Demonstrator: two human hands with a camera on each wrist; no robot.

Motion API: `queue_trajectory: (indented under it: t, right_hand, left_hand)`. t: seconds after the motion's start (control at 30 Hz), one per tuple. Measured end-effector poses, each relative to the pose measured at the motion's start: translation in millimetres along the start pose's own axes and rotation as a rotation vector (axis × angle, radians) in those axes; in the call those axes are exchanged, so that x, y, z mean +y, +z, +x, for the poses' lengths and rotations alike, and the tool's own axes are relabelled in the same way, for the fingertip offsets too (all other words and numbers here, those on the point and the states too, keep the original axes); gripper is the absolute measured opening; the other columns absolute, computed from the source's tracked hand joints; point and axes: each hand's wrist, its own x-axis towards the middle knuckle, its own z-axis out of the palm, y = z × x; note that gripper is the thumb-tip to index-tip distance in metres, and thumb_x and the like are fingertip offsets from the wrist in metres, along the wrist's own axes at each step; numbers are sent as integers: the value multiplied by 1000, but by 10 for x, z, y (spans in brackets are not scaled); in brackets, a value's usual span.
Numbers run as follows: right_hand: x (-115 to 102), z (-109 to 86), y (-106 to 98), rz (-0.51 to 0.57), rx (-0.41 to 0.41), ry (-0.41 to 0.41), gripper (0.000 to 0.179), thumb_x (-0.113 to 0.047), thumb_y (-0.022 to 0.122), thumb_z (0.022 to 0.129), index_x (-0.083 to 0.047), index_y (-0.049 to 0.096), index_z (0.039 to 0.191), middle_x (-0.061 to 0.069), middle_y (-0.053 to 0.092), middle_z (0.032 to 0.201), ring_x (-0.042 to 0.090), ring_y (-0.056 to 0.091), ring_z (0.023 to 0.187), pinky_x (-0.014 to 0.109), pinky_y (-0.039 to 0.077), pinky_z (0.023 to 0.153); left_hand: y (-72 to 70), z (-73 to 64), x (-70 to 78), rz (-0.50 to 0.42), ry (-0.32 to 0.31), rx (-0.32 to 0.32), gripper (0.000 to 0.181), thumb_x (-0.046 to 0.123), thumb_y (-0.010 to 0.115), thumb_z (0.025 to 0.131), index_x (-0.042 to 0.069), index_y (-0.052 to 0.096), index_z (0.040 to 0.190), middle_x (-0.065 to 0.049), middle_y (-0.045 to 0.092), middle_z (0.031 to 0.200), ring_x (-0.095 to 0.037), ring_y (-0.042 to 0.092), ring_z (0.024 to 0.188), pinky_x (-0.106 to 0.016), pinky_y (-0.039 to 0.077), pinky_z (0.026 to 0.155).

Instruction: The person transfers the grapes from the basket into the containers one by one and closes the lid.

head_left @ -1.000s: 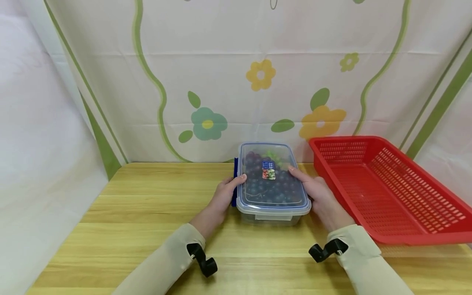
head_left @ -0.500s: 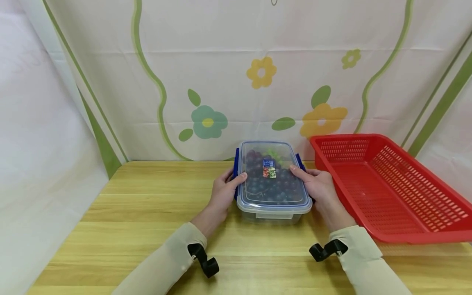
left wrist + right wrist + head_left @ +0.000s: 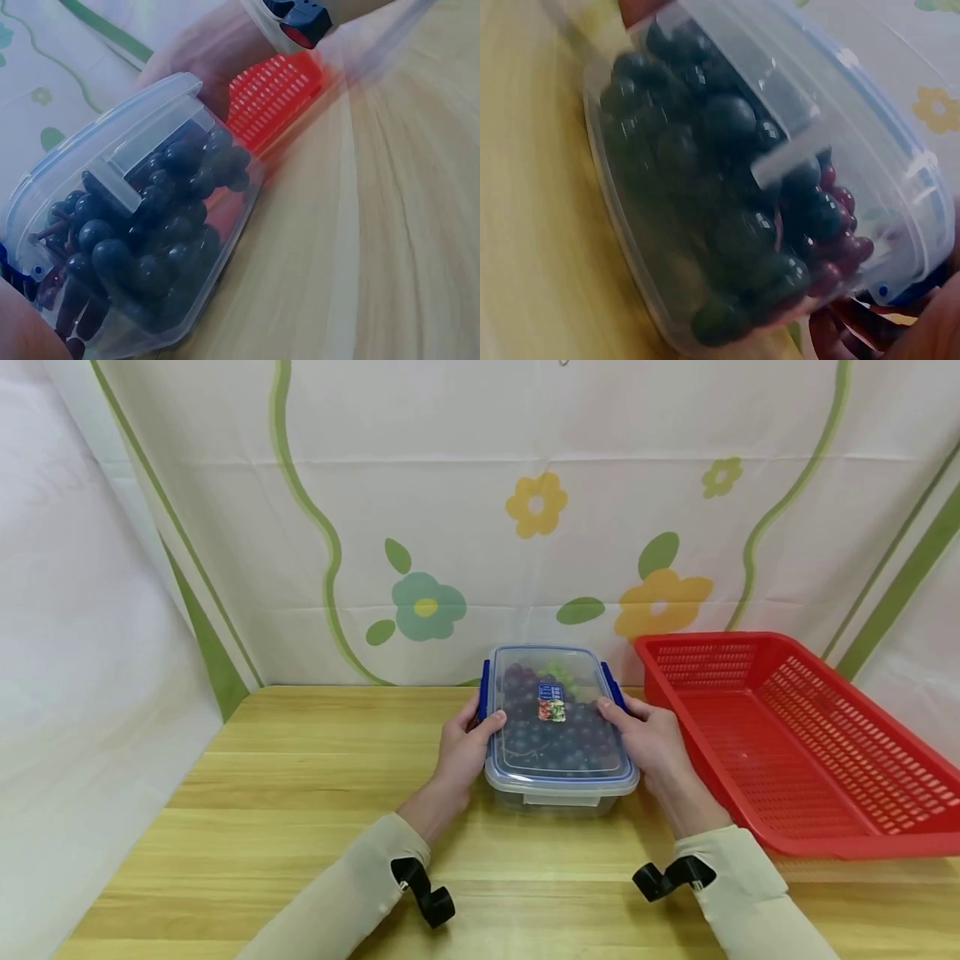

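Observation:
A clear plastic food container (image 3: 577, 785) with a blue-edged lid (image 3: 555, 760) stands in front of me, filled with bunches of dark grapes (image 3: 735, 127). Some reddish and green grapes (image 3: 558, 675) show through the far part of the lid. My left hand (image 3: 460, 747) grips the left side, thumb on the lid's edge and fingers along the blue latch (image 3: 483, 689). On the opposite side my right hand (image 3: 654, 737) holds it the same way, thumb over the lid, beside the right blue latch (image 3: 613, 685). The undersides of both hands' fingers are partly hidden by the container.
A red perforated plastic basket (image 3: 795, 843) stands close to my right hand, with nothing in it. The wooden table (image 3: 315, 793) reaches back to a flower-patterned cloth (image 3: 465, 527). White cloth (image 3: 90, 635) hangs at the left.
The right blue latch, hidden a second ago, now shows sticking out at the side. Both hands have shifted slightly along the container's sides; the container stays nearly in place.

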Motion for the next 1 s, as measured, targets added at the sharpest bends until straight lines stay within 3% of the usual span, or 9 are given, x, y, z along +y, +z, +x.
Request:
queue_trajectory:
  t: [0.27,0.4,0.67,1.0]
  right_hand:
    - [57,-16,27,204,-24,10,64,-46,63,106,-33,38,164,-1,45,169,19,53,144,14,59,90]
    - [72,-17,35,239,-2,-5,63,-43,66,105,-38,38,161,-7,40,171,18,49,150,15,57,95]
    - [80,-27,-1,144,-48,-17,67,-47,64,105,-38,32,163,-6,31,175,22,49,151,12,58,87]
    - [39,-22,-14,75,-37,-24,66,-46,62,107,-37,30,164,-1,32,175,25,53,148,29,54,107]
  left_hand:
    - [55,-3,-47,-106,9,-5,65,26,63,107,33,36,166,3,39,172,-23,40,158,-47,34,129]
    - [72,-12,-54,-118,31,-7,66,25,61,107,32,34,167,4,37,173,-23,38,159,-46,34,130]
    - [58,-17,-64,-73,45,-16,64,25,58,109,33,31,167,7,35,173,-22,38,159,-47,35,129]
    - [49,16,-4,36,48,-5,64,26,57,109,25,30,167,9,28,175,-19,26,164,-44,27,133]
